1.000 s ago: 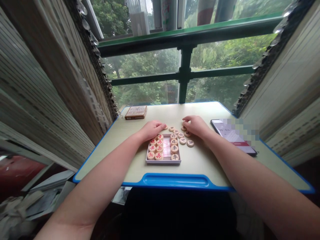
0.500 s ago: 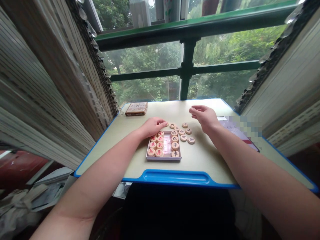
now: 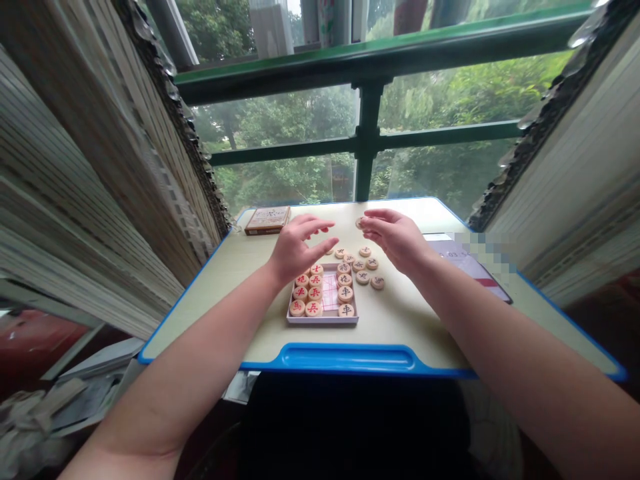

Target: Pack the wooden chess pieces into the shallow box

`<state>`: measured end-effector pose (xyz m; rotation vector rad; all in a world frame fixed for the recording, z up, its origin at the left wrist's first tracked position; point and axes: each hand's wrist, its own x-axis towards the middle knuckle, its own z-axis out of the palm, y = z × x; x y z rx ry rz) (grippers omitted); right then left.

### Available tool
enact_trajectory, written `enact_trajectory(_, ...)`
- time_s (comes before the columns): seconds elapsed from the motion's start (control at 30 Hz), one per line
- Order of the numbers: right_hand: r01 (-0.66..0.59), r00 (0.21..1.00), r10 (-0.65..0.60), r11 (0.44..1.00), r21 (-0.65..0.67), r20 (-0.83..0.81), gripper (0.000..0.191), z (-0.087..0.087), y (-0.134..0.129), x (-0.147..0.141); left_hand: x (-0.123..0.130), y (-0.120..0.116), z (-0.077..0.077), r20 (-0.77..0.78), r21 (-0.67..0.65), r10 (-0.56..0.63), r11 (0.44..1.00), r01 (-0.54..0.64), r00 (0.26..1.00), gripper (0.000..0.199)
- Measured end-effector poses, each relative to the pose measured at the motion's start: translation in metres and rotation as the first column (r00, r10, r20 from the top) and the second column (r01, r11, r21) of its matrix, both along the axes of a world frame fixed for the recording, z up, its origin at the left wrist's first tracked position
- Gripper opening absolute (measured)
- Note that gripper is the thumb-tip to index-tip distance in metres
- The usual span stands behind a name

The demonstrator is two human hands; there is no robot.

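Note:
My right hand [image 3: 393, 235] pinches a round wooden Chinese chess piece [image 3: 359, 223] at its fingertips, over the far middle of the table. To its left, my left hand [image 3: 303, 248] hovers above the far left corner of a shallow box [image 3: 323, 321], thumb and fingers apart and nothing seen between them. Red-marked pieces [image 3: 314, 309] fill two columns on the box's left side. Black-marked pieces [image 3: 345, 294] line its right wall, with a red-lined sheet [image 3: 329, 291] showing between. Several loose pieces [image 3: 363, 277] lie just beyond and right of the box.
A flat brown box [image 3: 267, 221] sits at the table's far left. On the right, partly behind my right forearm, lies a tablet-like device [image 3: 470, 267] with a lit screen. A blue tray groove [image 3: 347, 358] runs along the near edge. Curtains [image 3: 95, 153] hang at both sides.
My left hand has lifted off a piece by the box's far edge and opened. My right hand has moved left, and a piece now shows at its fingertips.

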<state>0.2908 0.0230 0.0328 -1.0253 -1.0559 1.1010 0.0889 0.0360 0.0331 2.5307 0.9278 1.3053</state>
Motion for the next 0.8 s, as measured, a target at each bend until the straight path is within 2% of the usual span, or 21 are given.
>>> enact_trajectory(0.07,-0.106,0.994,0.106,0.994,-0.020,0.021,0.029,0.002,-0.006,-0.006,0.000,-0.005,0.005,-0.003,0.053,-0.038,0.998,0.038,0.999,0.042)
enact_trajectory(0.17,-0.206,0.977,0.208,0.978,-0.041,0.050,0.030,0.002,-0.012,-0.013,0.001,-0.006,0.002,-0.066,0.071,-0.043,0.996,0.048,0.997,0.044)
enact_trajectory(0.33,-0.239,0.969,0.240,0.971,-0.028,0.059,0.029,0.000,-0.016,-0.017,0.002,-0.007,-0.005,-0.070,0.057,-0.043,0.997,0.047,0.997,0.034)
enact_trajectory(0.57,-0.322,0.943,0.326,0.945,-0.064,0.069,0.032,0.006,-0.018,-0.015,0.002,-0.012,0.002,-0.102,0.064,-0.048,0.996,0.055,0.994,0.030)
enact_trajectory(0.63,-0.338,0.938,0.343,0.937,-0.086,0.057,0.035,0.006,-0.016,-0.012,0.002,-0.017,0.007,-0.113,0.018,-0.078,0.997,0.080,0.991,0.028)
enact_trajectory(0.7,-0.293,0.951,0.301,0.951,-0.104,0.076,0.041,0.004,-0.011,-0.007,0.001,-0.023,0.014,-0.154,-0.090,-0.176,0.982,0.163,0.972,0.025)
enact_trajectory(0.8,-0.139,0.979,0.152,0.985,-0.103,0.136,0.046,0.000,-0.002,0.001,-0.001,-0.035,0.026,-0.287,-0.335,-0.386,0.898,0.286,0.877,0.023)
